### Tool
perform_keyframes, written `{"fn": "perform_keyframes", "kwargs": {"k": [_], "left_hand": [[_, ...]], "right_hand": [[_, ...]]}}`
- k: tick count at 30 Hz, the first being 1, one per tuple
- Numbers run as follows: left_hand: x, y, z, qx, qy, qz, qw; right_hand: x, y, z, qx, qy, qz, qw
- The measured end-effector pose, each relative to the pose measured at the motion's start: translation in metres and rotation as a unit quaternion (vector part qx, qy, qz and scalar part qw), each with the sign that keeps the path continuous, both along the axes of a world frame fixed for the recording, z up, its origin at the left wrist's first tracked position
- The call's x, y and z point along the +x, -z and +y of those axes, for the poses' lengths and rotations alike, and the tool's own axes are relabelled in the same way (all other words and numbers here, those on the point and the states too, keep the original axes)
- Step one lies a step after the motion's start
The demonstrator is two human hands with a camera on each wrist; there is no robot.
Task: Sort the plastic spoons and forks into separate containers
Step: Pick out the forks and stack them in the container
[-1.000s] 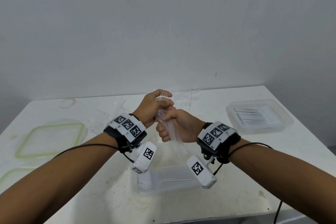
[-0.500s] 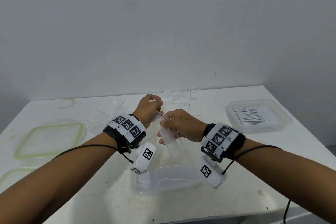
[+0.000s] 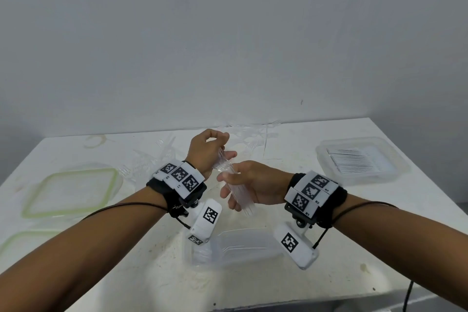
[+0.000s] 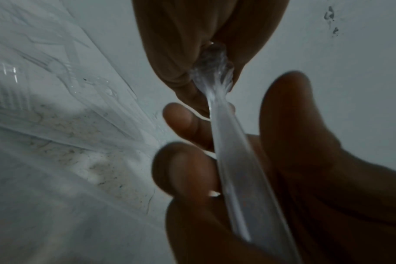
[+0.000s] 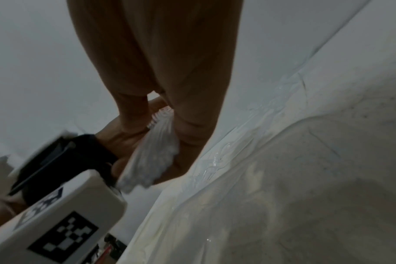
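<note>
We are partway through the sort, by our reading. Both hands are up over the middle of the bench (image 3: 329, 248), sharing one stacked bundle of clear forks (image 3: 234, 186): the right hand (image 3: 255, 186) is wrapped around the handles, and the left hand (image 3: 206, 151) pinches the pronged end between thumb and curled fingers, as if squaring the stack or adding to it. Directly below the hands sits a clear container (image 3: 235, 248) with some clear cutlery already lying in it, though we cannot tell whether forks or spoons. Off to the right, a second container (image 3: 359, 159) holds a neat row of pieces, so at least one kind looks well gathered. What is left shows at the far side of the bench: a loose scatter of clear cutlery (image 3: 157, 157) behind the left hand, with more near the back edge. Two green-rimmed lids (image 3: 68, 192) lie at the left, off their containers. We judge the bundle has yet to be set down, and the scatter has yet to be picked through.
</note>
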State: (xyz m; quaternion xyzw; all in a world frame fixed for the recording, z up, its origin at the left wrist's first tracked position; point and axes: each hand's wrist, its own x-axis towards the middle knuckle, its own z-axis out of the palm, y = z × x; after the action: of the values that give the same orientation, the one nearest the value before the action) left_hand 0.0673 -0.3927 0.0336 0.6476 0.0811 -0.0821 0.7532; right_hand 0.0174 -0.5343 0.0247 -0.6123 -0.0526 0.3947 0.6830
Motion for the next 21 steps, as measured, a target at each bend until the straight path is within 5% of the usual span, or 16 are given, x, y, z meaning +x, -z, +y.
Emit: {"fn": "perform_keyframes", "kwargs": {"k": [3, 7, 11, 14, 17, 21], "left_hand": [[-0.004, 0.008, 0.005, 0.066, 0.021, -0.012, 0.998], [-0.017, 0.008, 0.031, 0.223, 0.174, -0.065, 0.957], [-0.028, 0.0, 0.065, 0.413, 0.338, -0.147, 0.833], [-0.038, 0.009, 0.08, 0.492, 0.362, -0.23, 0.758], [-0.045, 0.018, 0.083, 0.525, 0.37, -0.322, 0.696], [-0.054, 0.028, 0.074, 0.573, 0.401, -0.324, 0.636]], "right_hand": [[0.0, 0.003, -0.003, -0.057, -0.042, -0.018, 0.997], [0.005, 0.001, -0.02, -0.131, -0.123, -0.061, 0.982], [0.005, 0.002, -0.026, -0.188, -0.194, -0.121, 0.955], [0.003, 0.006, -0.026, -0.215, -0.239, -0.139, 0.936], [0.003, 0.011, -0.022, -0.247, -0.28, -0.156, 0.914], [0.008, 0.014, -0.015, -0.285, -0.289, -0.194, 0.893]]}}
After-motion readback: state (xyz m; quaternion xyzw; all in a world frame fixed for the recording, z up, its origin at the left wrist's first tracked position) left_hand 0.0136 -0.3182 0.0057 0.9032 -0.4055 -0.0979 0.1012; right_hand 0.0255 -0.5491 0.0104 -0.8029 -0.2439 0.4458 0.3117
